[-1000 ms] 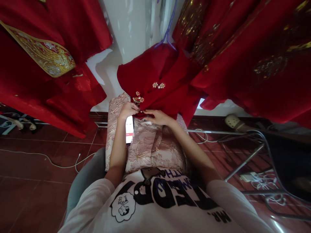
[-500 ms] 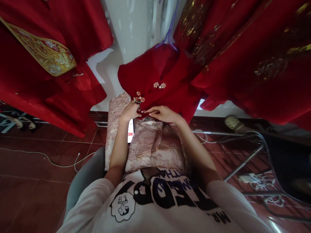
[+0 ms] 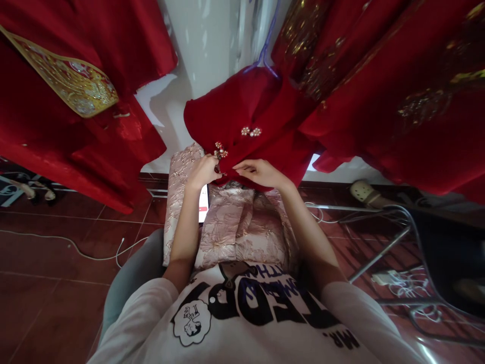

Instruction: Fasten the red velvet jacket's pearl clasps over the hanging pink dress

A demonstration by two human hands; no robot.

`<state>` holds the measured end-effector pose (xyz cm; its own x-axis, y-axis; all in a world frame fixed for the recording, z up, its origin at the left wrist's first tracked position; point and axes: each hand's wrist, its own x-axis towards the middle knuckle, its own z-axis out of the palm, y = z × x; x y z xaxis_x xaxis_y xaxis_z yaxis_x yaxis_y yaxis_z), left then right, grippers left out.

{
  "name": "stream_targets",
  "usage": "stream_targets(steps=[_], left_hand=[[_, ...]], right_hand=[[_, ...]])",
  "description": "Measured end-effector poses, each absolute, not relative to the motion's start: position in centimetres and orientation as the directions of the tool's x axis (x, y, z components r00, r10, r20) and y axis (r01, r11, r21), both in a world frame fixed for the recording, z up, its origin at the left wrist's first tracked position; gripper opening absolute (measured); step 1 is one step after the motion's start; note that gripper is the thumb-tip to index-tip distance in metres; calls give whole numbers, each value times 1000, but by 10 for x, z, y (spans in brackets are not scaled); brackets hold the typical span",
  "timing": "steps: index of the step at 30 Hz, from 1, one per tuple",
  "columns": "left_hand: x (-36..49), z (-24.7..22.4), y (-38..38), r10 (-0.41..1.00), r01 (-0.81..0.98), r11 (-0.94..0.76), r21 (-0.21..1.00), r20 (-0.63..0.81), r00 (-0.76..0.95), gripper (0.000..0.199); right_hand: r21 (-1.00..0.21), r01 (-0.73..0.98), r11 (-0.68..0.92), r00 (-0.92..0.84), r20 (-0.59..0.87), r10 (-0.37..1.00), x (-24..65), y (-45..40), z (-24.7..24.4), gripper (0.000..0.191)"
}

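Observation:
A red garment (image 3: 223, 108) hangs from a purple hanger (image 3: 262, 58), its lower part over my lap. My left hand (image 3: 204, 172) is closed at its left edge, thumb and fingers gripping the cloth beside a beaded flower ornament (image 3: 221, 150). Part of another beaded piece shows by the thumb, mostly covered by the fingers. To the right, my right hand (image 3: 261, 173) hovers over the cloth with thumb and fingertips pinched together; anything between them is too small to make out. A second beaded flower clasp (image 3: 251, 132) lies higher on the garment.
Pink brocade fabric (image 3: 227, 227) covers my lap, with a lit phone (image 3: 203, 205) on it at the left. Red garments (image 3: 144, 45) hang on both sides. A metal-framed chair (image 3: 413, 227) and tangled white cables (image 3: 405, 283) are at right; a cord (image 3: 91, 257) crosses the floor at left.
My right hand has moved slightly up and away from my left hand. My left hand has turned a little, so less of the beaded piece at its fingers shows.

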<state>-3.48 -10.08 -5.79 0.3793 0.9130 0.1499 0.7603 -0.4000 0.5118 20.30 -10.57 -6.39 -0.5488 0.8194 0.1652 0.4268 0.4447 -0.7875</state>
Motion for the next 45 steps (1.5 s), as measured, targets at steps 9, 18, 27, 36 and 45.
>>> stream_targets(steps=[9,18,27,36,45], left_hand=[[-35,-59,-100,912,796,-408,447,163,376,3],[-39,-70,-92,910,722,-413,555,216,354,10],[-49,-82,-83,933,210,-213,954,135,334,59],[-34,-82,-77,992,-21,12,1000,-9,129,35],[-7,-82,-75,975,209,-74,975,114,-188,14]], right_hand=[[-815,399,420,-522,174,835,210,-104,-60,27],[-817,391,423,-533,173,828,216,-105,-56,30],[-814,414,408,-550,133,825,223,-103,-54,36],[-822,413,392,-550,118,827,224,-103,-55,36],[-831,412,374,-551,101,829,227,-106,-49,40]])
